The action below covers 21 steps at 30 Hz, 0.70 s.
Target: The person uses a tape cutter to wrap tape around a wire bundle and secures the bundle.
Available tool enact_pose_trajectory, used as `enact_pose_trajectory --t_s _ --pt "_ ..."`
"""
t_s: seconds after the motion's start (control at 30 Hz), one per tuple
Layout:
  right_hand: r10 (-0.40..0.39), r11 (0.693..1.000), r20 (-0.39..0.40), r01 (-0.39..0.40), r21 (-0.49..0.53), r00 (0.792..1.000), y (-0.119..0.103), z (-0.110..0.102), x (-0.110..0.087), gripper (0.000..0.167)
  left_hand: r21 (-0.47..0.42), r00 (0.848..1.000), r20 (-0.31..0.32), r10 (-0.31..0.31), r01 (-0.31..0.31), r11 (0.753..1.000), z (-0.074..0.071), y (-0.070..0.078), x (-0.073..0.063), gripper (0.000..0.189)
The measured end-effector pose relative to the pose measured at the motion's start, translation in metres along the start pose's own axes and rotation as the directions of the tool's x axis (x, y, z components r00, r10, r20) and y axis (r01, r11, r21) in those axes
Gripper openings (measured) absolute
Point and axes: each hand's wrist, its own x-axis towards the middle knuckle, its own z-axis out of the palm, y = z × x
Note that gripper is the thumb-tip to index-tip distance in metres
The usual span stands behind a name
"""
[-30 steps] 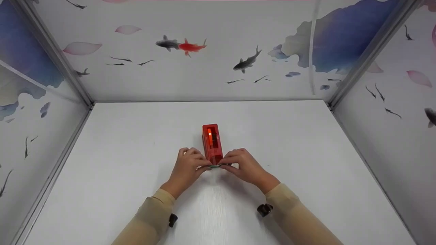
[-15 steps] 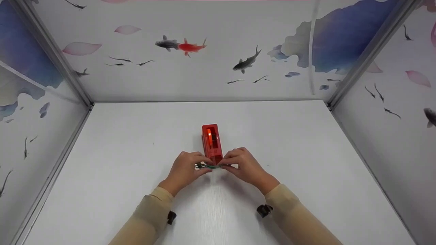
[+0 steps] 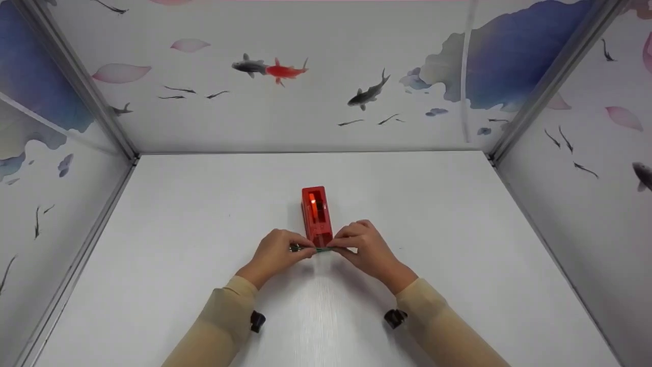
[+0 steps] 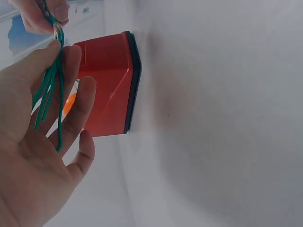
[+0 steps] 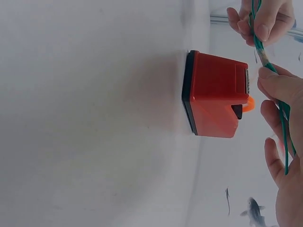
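A bundle of thin green wires (image 5: 282,127) stretches between both hands, just in front of the red tape dispenser (image 3: 314,214). Around its middle, a pale, shiny band like clear tape (image 5: 263,56) shows in the gap between the fingertips. My left hand (image 3: 277,252) pinches one side of the bundle between thumb and fingers; loose wire ends fan across its palm in the left wrist view. On the other side, my right hand (image 3: 368,250) pinches the bundle the same way, wire ends lying along its fingers. The dispenser's toothed cutter (image 5: 247,81) faces the hands.
The dispenser stands on a white table (image 3: 433,204). An orange roll (image 5: 251,104) sits inside it. White panels with painted fish, such as the back wall (image 3: 204,122), enclose the table on three sides. A black wrist camera (image 3: 395,318) is strapped under the right sleeve.
The left fingers loosened around the wires half a second ago, showing more of the bundle, and now pinch it again slightly further left and lower. The right hand has barely moved.
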Motion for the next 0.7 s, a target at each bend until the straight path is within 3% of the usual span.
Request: enact_pose_trajectory --t_s 0.2,0.33,0.5,0.7 --pt "0.026 0.999 0.005 -0.026 0.019 1.000 -0.0025 0.0005 -0.0005 0.026 0.048 0.998 -0.049 0.041 -0.039 0.998 0.0037 -0.0010 -0.0027 0.012" --pt "0.054 0.999 0.022 -0.054 0.005 0.998 -0.0028 0.0002 -0.0005 0.022 0.139 0.990 -0.091 0.111 -0.098 0.985 0.0056 -0.0005 -0.0047 0.013" --pt "0.102 0.991 0.047 -0.098 -0.087 0.994 -0.0023 -0.0001 0.0006 0.020 0.302 0.964 -0.138 0.229 -0.179 0.936 0.0071 0.0033 -0.0067 0.016" --pt "0.159 0.977 0.097 -0.143 -0.156 0.983 -0.0017 -0.0012 0.0059 0.023 0.448 0.929 -0.178 0.323 -0.216 0.868 0.0084 0.0046 -0.0089 0.017"
